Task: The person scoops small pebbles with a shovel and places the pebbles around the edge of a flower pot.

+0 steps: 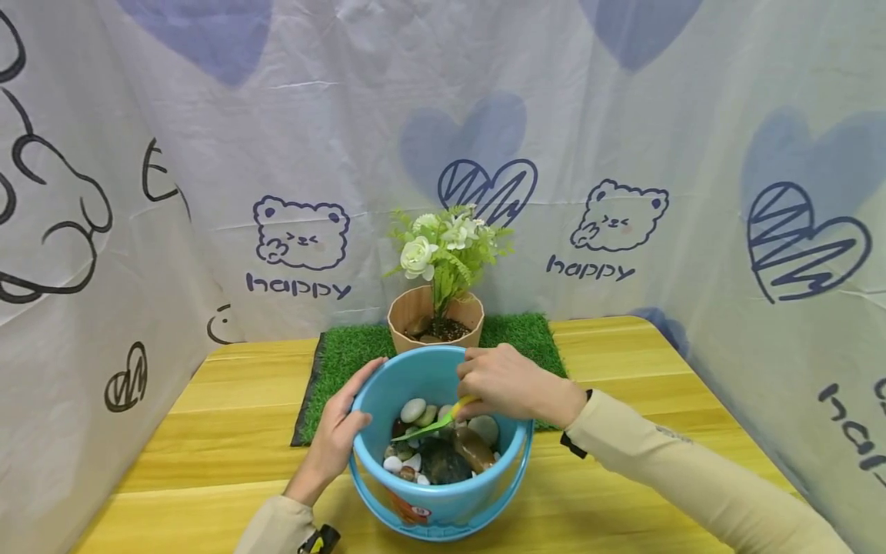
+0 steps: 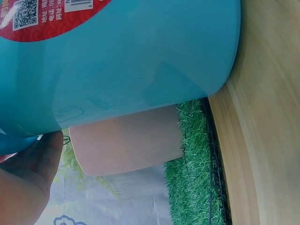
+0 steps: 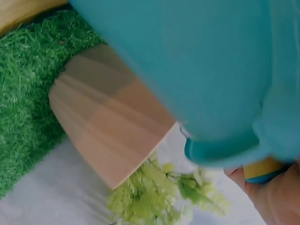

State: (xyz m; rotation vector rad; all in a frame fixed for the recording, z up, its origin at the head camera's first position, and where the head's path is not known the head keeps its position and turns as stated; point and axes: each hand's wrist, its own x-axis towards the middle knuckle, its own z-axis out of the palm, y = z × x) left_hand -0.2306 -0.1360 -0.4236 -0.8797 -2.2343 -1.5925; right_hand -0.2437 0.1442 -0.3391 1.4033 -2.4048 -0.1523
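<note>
A blue bucket [image 1: 374, 392] with stones in it stands at the front of the table. My left hand [image 1: 337, 431] grips its left rim, thumb toward the inside and fingers along the outer wall. In the left wrist view that hand [image 2: 30, 176] shows at the lower left, against the bucket wall [image 2: 117, 61]. My right hand [image 1: 508, 385] reaches over the right rim and holds a small shovel [image 1: 425, 429] by its yellow handle. The green blade points down and left among pale pebbles [image 1: 413, 409], a dark stone [image 1: 443, 462] and a brown stone [image 1: 474, 448]; its tip is hard to make out.
Behind the bucket, a wood-toned pot [image 1: 401, 319] holds soil, a few stones and white flowers [image 1: 418, 258] with green leaves. It stands on a green turf mat [image 1: 346, 346]. The yellow wooden table [image 1: 228, 408] is enclosed by printed white cloth [image 1: 388, 92] behind and at both sides.
</note>
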